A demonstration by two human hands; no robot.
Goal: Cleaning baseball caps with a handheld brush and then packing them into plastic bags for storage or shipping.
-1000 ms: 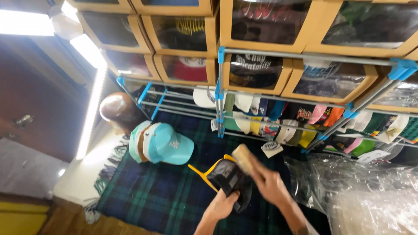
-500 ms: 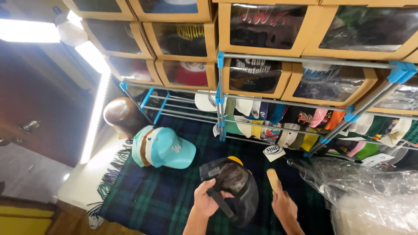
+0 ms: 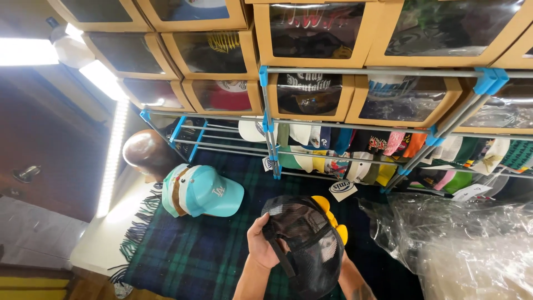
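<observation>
Head view: black mesh-backed cap [image 3: 305,244]

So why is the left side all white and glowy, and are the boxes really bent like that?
Head view: a strip light on the left blows out to pure white; the wide lens bends the cardboard boxes and shelf rack; the clear plastic bags show shiny glare; the black mesh cap in the left hand looks dark but sharp.

A mesh cap [image 3: 308,244] sat above the blanket [image 3: 200,261]. Left of it lay a stack of caps [image 3: 202,191]; behind stood a rack [image 3: 333,139]; right lay plastic bags [image 3: 466,244].
</observation>
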